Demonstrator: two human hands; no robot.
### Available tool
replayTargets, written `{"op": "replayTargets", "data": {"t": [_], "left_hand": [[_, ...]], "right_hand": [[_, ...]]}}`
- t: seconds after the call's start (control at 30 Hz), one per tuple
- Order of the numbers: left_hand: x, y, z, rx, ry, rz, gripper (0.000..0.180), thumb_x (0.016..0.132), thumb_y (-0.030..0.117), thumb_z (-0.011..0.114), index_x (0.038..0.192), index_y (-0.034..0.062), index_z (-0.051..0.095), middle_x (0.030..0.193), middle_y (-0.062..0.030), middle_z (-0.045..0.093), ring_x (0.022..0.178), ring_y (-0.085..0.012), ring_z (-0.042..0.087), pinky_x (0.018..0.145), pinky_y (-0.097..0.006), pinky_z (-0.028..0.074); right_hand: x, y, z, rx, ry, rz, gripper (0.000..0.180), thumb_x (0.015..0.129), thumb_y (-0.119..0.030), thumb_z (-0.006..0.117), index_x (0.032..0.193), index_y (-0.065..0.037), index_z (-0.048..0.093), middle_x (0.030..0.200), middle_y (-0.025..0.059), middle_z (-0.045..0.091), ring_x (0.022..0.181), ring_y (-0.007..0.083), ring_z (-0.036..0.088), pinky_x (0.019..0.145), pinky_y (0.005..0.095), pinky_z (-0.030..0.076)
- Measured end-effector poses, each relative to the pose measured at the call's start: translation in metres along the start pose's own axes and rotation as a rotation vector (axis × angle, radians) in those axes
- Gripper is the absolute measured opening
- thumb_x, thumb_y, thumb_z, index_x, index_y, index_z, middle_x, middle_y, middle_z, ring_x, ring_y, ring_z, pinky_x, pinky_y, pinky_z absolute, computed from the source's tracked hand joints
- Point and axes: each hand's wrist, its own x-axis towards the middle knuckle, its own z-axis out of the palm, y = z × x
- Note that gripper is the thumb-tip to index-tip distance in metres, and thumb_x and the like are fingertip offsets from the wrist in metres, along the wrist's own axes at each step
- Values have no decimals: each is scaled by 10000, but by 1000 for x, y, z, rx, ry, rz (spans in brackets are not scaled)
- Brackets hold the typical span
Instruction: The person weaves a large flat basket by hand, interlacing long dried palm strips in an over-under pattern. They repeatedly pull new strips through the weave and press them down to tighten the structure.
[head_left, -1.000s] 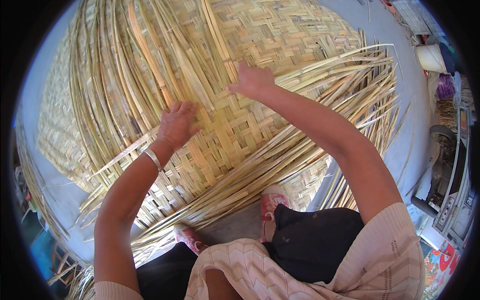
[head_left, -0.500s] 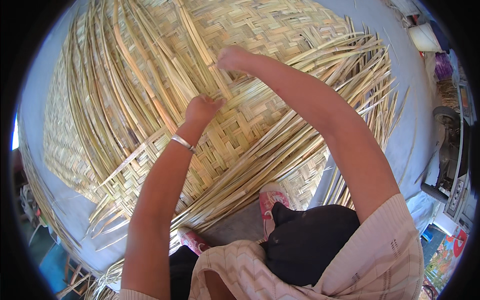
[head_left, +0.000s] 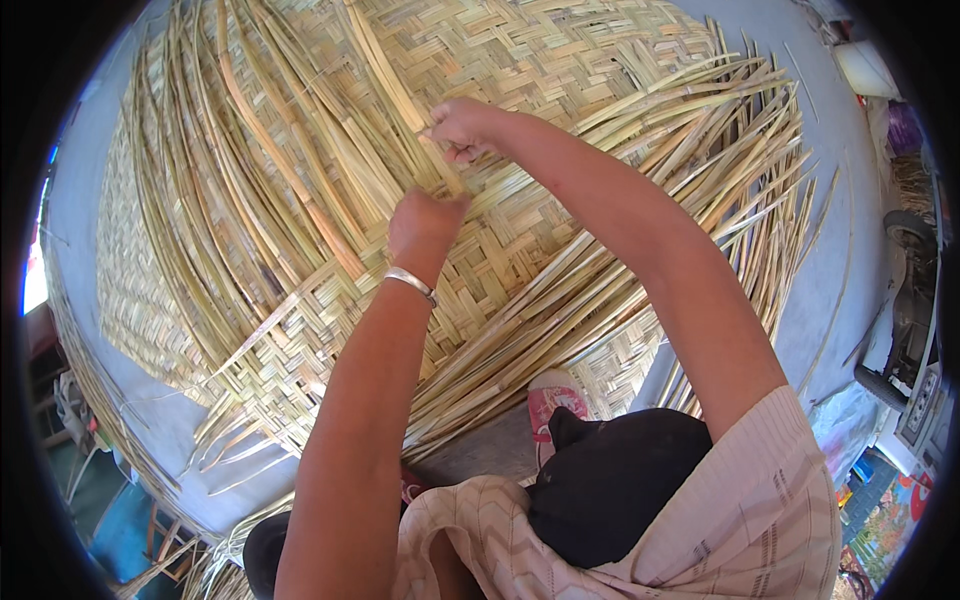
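A large woven bamboo mat lies on the grey ground, with many loose bamboo strips fanning out from its woven middle. My left hand, with a silver bangle on the wrist, is closed around strips near the mat's centre. My right hand reaches a little further out and pinches one long strip that runs up and to the left. Both forearms stretch forward from the lower edge. The fingertips are partly hidden among the strips.
Unwoven strip ends spread to the right and toward my feet in pink sandals. A wheeled machine stands at the right rim. A white container sits at the top right.
Both hands moved up and further out over the mat. The left hand went from lying flat on the weave to closing on strips. The view tilted forward.
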Motion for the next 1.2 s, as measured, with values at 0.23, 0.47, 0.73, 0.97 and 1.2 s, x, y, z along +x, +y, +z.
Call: {"op": "replayTargets", "data": {"t": [0.23, 0.47, 0.73, 0.97, 1.2], "left_hand": [[2, 2, 6, -11, -13, -16, 630, 720, 500, 718, 1167, 70, 607, 1211, -136, 629, 1146, -296, 589, 926, -475, 467], [11, -2, 3, -19, -70, 37, 552, 738, 452, 717, 1093, 36, 642, 1099, -150, 672, 1068, -301, 628, 886, -419, 489], [27, -43, -23, -78, -285, 439, 312, 829, 286, 682, 901, -17, 668, 847, -164, 689, 778, -254, 673, 708, -368, 533], [-9, -202, -137, -207, -317, 242, 276, 917, 250, 594, 937, -22, 638, 773, -125, 667, 688, -197, 671, 612, -319, 552], [-37, -377, -140, -1189, 14, -310, 423, 949, 315, 548, 1242, 16, 490, 1160, -184, 601, 987, -255, 638, 800, -384, 539]], "right_hand": [[-2, 15, 2, 78, -20, -157, 293, 902, -252, 650, 1080, -29, 584, 839, 52, 585, 653, 140, 614, 502, 269, 496], [23, 26, 5, -300, 105, -183, 279, 886, -168, 599, 1126, -25, 589, 842, 126, 655, 684, 214, 649, 554, 330, 512], [-44, 37, 23, -666, 460, -741, 250, 832, -48, 502, 1053, -36, 618, 1105, 198, 592, 1028, 351, 583, 872, 429, 482], [-92, 54, 55, -1282, 212, -733, 362, 822, -40, 513, 1183, -37, 543, 1165, 139, 514, 1139, 328, 493, 924, 414, 456], [-93, 36, 57, -1569, 82, -787, 367, 777, -48, 555, 1141, -7, 532, 1139, 155, 531, 1105, 317, 510, 924, 391, 456]]}}
